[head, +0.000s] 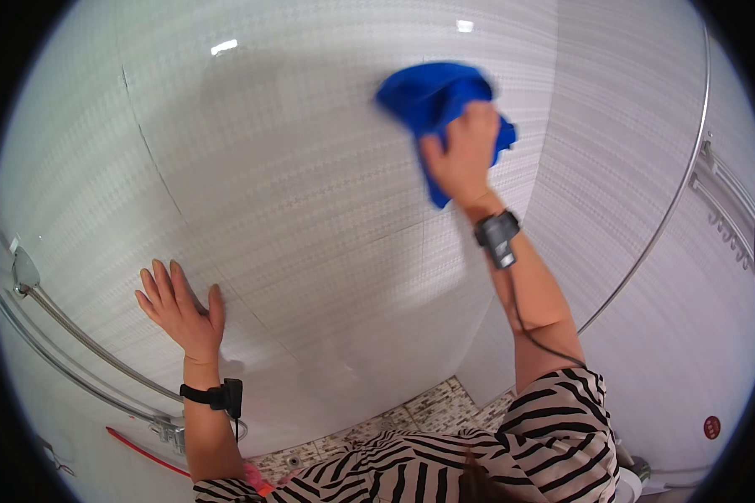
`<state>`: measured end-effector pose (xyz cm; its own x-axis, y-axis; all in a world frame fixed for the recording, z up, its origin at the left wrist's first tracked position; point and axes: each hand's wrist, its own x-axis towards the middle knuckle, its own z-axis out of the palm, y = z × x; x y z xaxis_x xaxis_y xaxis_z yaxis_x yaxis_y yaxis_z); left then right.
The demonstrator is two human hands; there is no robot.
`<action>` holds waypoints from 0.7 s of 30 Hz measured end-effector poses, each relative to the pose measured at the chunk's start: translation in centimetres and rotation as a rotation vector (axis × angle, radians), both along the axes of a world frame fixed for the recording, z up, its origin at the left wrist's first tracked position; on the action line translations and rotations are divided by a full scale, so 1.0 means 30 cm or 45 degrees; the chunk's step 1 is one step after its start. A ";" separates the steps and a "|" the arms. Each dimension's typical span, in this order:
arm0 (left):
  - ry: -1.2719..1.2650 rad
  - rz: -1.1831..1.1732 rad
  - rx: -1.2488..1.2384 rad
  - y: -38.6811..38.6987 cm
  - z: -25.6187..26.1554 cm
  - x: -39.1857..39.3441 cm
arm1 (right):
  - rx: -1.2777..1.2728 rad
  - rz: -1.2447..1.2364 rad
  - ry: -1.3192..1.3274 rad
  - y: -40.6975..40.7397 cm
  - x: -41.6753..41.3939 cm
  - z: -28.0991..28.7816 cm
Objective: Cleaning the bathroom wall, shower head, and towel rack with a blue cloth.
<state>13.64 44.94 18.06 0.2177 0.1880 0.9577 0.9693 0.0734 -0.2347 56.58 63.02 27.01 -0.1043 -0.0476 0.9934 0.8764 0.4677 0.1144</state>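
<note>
My right hand [467,151] presses a blue cloth [437,91] against the glossy white tiled wall [302,207]. Parts of the cloth spread out past my fingers on both sides, and hand and cloth are a little blurred. Lower on the left, my left hand [185,314] is near or flat on the same wall, its fingers apart and nothing in it. Black devices are strapped to both wrists, each with a cable. Thin dark joint lines run between the tiles.
At the left are a shower head [25,270], its metal hose [94,339] and a chrome pipe [69,371]. A curved metal rail [673,207] crosses the right side. Beyond it hangs a towel rack with hooks [727,229]. Mosaic floor tiles [440,405] and a drain [294,462] lie below.
</note>
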 end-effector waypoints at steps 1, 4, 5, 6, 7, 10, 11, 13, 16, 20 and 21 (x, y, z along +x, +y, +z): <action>-0.008 0.000 -0.003 0.002 0.000 0.004 | 0.005 -0.044 0.097 0.042 0.088 0.024; 0.012 -0.033 0.023 0.008 -0.001 0.007 | 0.072 -0.111 0.247 0.109 0.309 0.068; 0.009 -0.037 0.027 0.007 -0.001 0.008 | -0.029 -0.098 0.374 0.108 0.351 0.050; 0.005 -0.039 0.032 0.006 0.000 0.008 | 0.012 -0.095 0.452 0.125 0.372 0.018; 0.000 -0.042 0.031 0.007 0.001 0.008 | 0.054 -0.094 0.529 0.145 0.386 -0.022; 0.000 -0.030 0.038 0.011 0.001 0.012 | 0.062 -0.129 0.614 0.141 0.303 -0.136; 0.006 -0.016 0.037 0.001 0.009 0.008 | 0.013 -0.104 0.659 0.118 0.226 -0.173; 0.009 -0.033 0.035 0.010 0.011 0.018 | -0.161 -0.207 0.711 0.086 0.077 -0.292; -0.017 -0.013 0.013 0.008 0.002 0.003 | -0.239 0.064 0.252 -0.108 -0.181 -0.323; -0.011 -0.034 0.013 0.011 -0.003 0.000 | -0.154 0.214 -0.268 -0.113 -0.111 -0.354; -0.013 -0.027 0.018 0.007 -0.004 -0.005 | -0.187 0.133 -0.275 -0.072 -0.050 -0.379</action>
